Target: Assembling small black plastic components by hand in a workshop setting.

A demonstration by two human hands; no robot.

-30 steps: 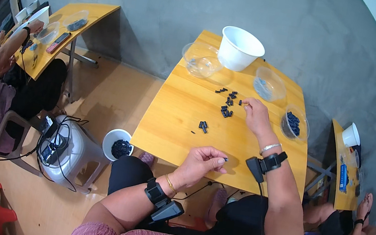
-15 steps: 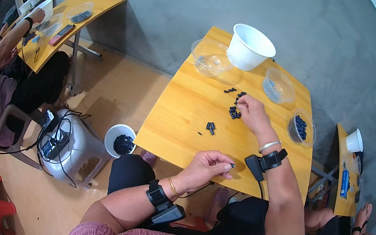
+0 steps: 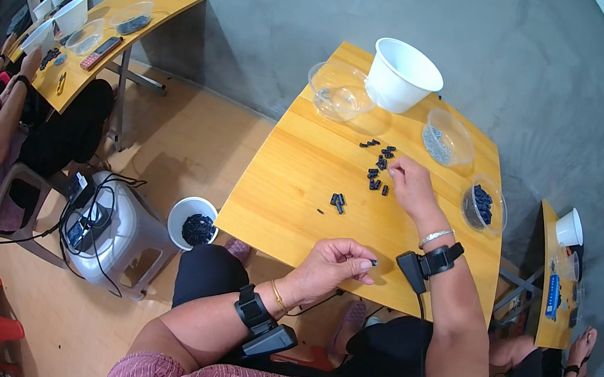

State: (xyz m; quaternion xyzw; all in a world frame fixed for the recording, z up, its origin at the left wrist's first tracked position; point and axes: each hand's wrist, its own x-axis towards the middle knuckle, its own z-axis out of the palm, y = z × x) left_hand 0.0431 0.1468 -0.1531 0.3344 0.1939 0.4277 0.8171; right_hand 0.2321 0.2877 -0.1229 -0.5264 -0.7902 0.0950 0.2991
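My left hand (image 3: 337, 267) is low over the table's near edge, thumb and forefinger pinched on a small black piece (image 3: 374, 262) whose end sticks out. Farther out, my right hand (image 3: 412, 184) has its fingertips together beside a loose group of short black cylindrical pieces (image 3: 375, 175). Anything between those fingertips is hidden or too small to name. Closer to me lies another small cluster of black pieces (image 3: 337, 203), with a thin dark sliver (image 3: 320, 210) next to it. To the right of my right hand, a clear round tub (image 3: 497, 226) holds many dark pieces.
On the wooden table (image 3: 279, 185), a white bucket (image 3: 405, 78) stands at the back, between a clear tub (image 3: 335, 107) and another with small greyish bits (image 3: 436, 140). A white bin (image 3: 193, 223) of black pieces is on the floor, left. Co-workers sit at tables on both sides.
My right hand has shifted slightly right, and the black pieces beside it lie more spread out. My left hand is nearly still. The co-worker at left has brought a white bowl nearer.
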